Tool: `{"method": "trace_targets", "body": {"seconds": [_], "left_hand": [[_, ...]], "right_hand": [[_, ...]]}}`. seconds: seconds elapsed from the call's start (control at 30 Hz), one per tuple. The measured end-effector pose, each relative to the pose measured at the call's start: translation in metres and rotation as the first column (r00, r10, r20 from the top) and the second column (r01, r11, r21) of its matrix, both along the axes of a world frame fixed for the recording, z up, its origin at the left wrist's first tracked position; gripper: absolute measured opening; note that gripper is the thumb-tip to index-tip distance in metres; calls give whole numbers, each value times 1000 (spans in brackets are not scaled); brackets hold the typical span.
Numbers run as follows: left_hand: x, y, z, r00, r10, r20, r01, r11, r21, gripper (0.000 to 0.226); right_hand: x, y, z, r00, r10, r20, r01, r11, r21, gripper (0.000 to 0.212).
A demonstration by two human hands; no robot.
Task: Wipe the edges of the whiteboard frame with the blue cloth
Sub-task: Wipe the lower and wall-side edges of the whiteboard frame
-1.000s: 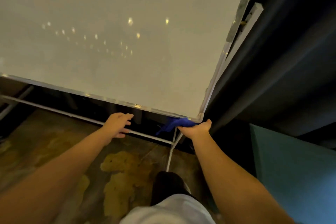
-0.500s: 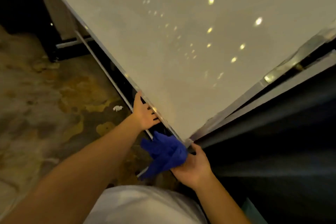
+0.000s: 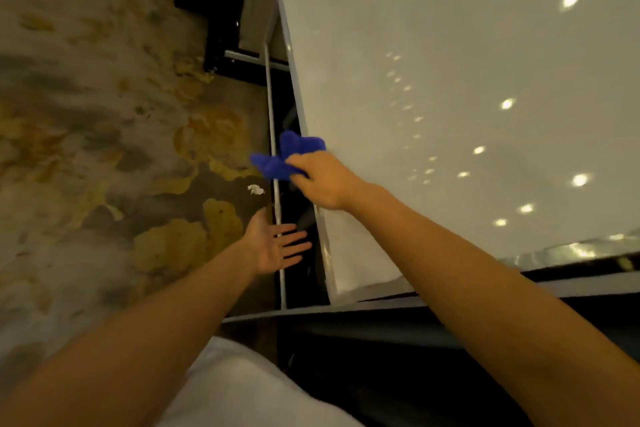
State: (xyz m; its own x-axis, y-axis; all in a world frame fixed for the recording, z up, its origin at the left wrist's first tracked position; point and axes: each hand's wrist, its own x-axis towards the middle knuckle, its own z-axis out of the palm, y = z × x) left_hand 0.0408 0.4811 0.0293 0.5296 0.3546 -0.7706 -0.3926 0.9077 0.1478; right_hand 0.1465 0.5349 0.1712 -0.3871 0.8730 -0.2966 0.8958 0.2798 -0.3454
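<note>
A person's right hand (image 3: 325, 180) grips a bunched blue cloth (image 3: 285, 157) against the lower edge of the whiteboard frame (image 3: 313, 191), which runs up the middle of the head view, while the left hand (image 3: 273, 244) hangs open and empty, palm up, just beside the frame and apart from the cloth. The cloth looks soft, light and floppy, with loose folds spilling past the fingers; it is likely to slip off the narrow rail unless pinched around it from both sides, so the best hold appears to be a wad pressed by thumb and fingers over the edge. The whiteboard (image 3: 450, 80) itself seems stiff and smooth. A thin white stand rail (image 3: 273, 135) runs close alongside the frame, leaving a tight dark gap for the knuckles, while the patterned carpet (image 3: 104, 114) side lies open; a small white scrap (image 3: 255, 189) rests on the floor near the rail.
</note>
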Motion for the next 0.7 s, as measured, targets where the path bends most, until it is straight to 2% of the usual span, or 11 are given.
{"method": "trace_targets", "body": {"seconds": [0.03,0.1,0.13,0.17,0.23,0.33,0.47,0.53,0.63,0.7], "left_hand": [[5,-8,-1,1000,12,-1,-12,1000,-28,79],[18,-24,1,999,-23,32,25,997,-71,68],[22,-28,3,996,-64,54,68,995,-67,62],[24,-29,5,991,-115,68,118,992,-42,57],[33,-28,14,974,-214,66,213,977,35,47],[50,-30,24,969,-241,50,239,970,50,46],[74,-33,27,995,-101,1,101,993,68,50],[82,-25,23,998,-6,-57,11,995,98,48],[101,-16,17,961,236,-147,-213,965,153,47],[114,-10,13,917,255,-307,-183,953,243,51]], "right_hand": [[1,3,-14,963,175,205,-156,982,-107,26],[8,1,-36,714,480,510,-343,875,-342,34],[11,-1,-44,582,580,570,-397,814,-424,37],[11,0,-50,476,643,600,-432,765,-477,38],[15,2,-51,406,679,611,-461,730,-504,38],[27,12,-44,222,794,567,-579,575,-578,47],[42,57,-17,121,855,505,-626,461,-629,51],[41,95,-8,141,809,570,-622,520,-585,51],[33,136,-15,145,725,674,-571,617,-541,54],[33,133,-25,188,707,682,-535,656,-533,57]]}}
